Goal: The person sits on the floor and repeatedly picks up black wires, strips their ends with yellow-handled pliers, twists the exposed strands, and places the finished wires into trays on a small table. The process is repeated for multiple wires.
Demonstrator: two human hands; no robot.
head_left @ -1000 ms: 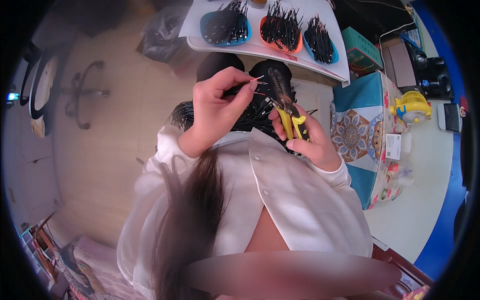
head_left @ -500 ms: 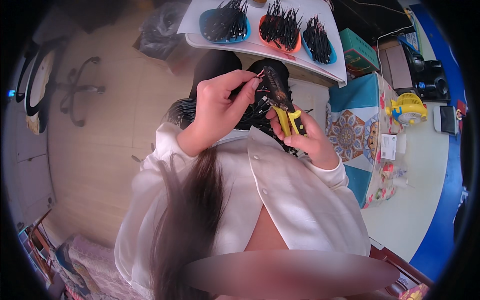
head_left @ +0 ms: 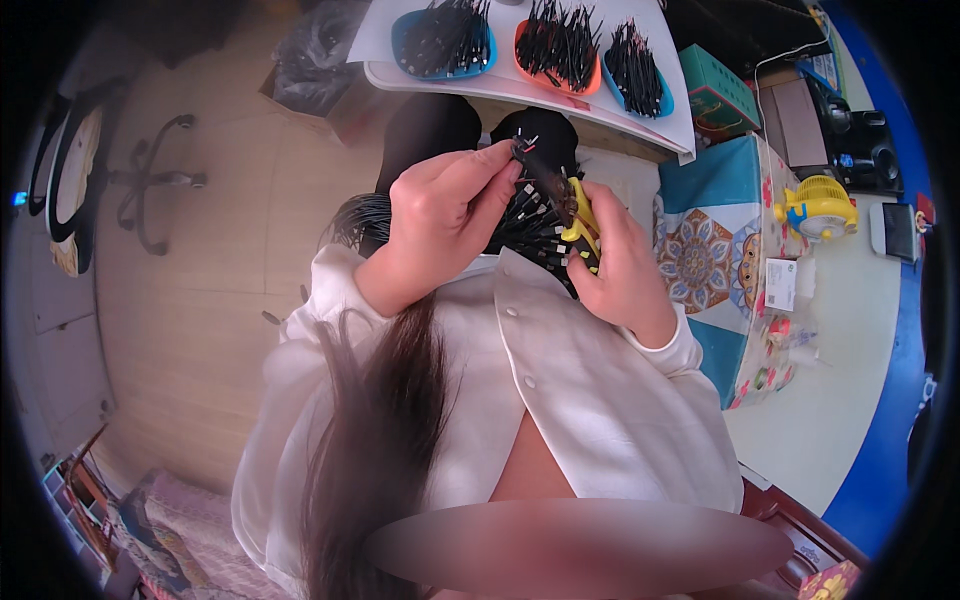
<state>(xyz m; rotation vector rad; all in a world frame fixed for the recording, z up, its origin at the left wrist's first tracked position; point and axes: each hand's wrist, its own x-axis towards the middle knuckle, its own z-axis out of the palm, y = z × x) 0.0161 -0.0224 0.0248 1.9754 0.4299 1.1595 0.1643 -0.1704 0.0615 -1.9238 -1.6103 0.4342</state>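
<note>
My left hand (head_left: 440, 205) pinches a thin cable (head_left: 518, 150) between thumb and forefinger above my lap. Light and red wire tips show at the cable's end. My right hand (head_left: 630, 270) is wrapped round the yellow handles of a pair of wire strippers (head_left: 582, 215). The dark jaws of the tool point up and left, right beside the pinched cable end; whether they touch it, I cannot tell. Beneath both hands, a heap of black cables (head_left: 537, 222) with small pale connectors lies across my lap, partly hidden by hands and tool.
On the white table (head_left: 640, 138) ahead stand a blue tray (head_left: 398, 45), an orange tray (head_left: 522, 68) and another blue tray (head_left: 668, 103), all piled with black cables. A green box (head_left: 718, 95) and a yellow fan (head_left: 820, 208) are at right. An office chair (head_left: 150, 180) stands left.
The strippers' handles have come closer together, and my right hand has shifted slightly up and right. The wire tips have moved from beside the jaws to just above them.
</note>
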